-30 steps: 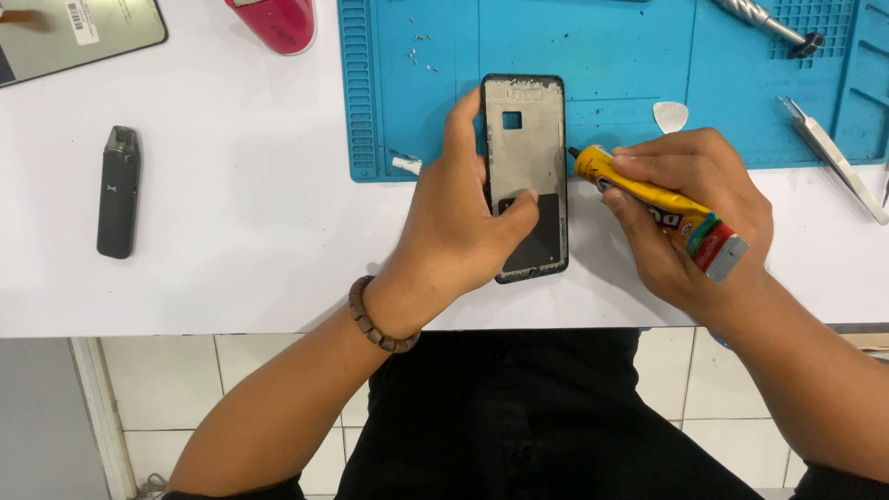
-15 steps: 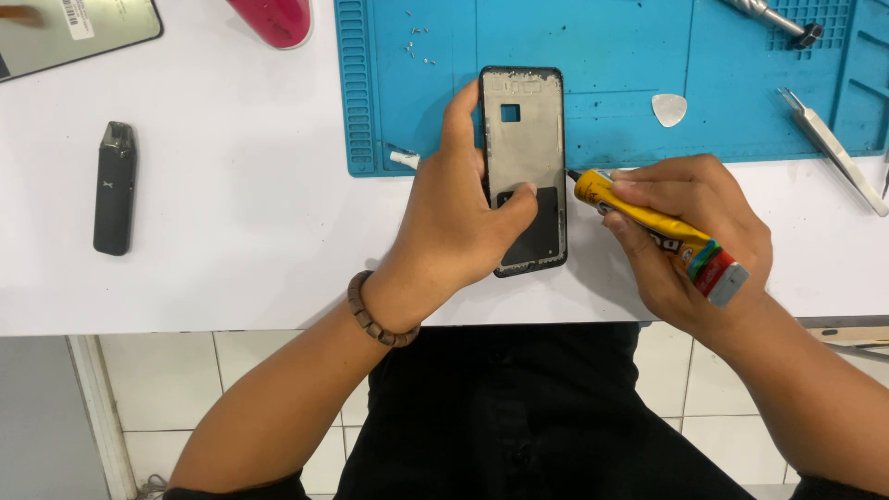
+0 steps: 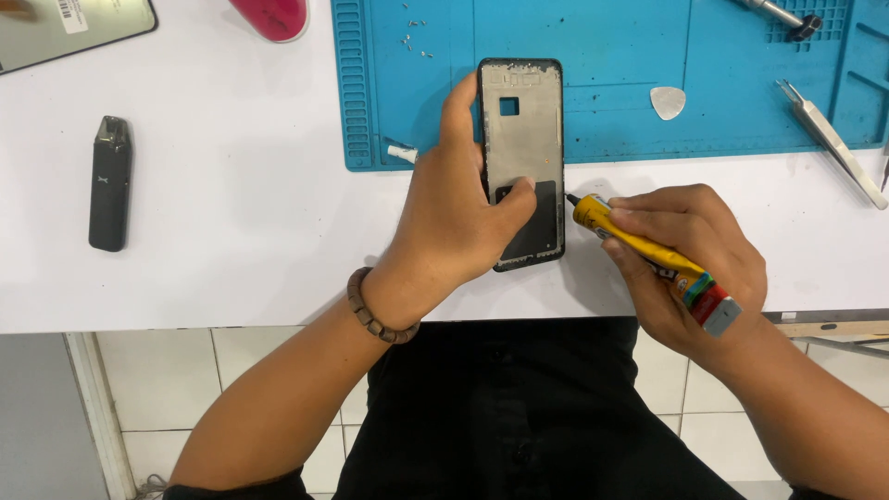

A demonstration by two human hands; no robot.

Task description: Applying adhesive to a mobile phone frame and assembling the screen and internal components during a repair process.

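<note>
Left hand [image 3: 454,218] clamps the phone frame [image 3: 523,120] from its left side: thumb pressed on the dark lower panel, index finger laid along the left edge, palm covering the bottom-left corner. The frame lies upright, its upper half on the blue mat [image 3: 611,56], its lower half on the white table [image 3: 231,231]. A bead bracelet [image 3: 375,315] circles the left wrist.

Right hand [image 3: 685,255] is closed around a yellow glue tube [image 3: 639,245], held like a pen, cap end toward the wrist. The black nozzle points left at the frame's right edge, just beside it; contact cannot be told.

Above the right hand, on the mat: a white pick [image 3: 668,102]. Farther right: tweezers [image 3: 829,139]; a metal tool [image 3: 782,14] at the top. Just left of the left hand's index finger, a small white cap [image 3: 401,154]; above it, loose screws [image 3: 412,37]. Well to the left: a dark slim device [image 3: 110,182], a red object [image 3: 271,17], a flat panel [image 3: 69,28].
</note>
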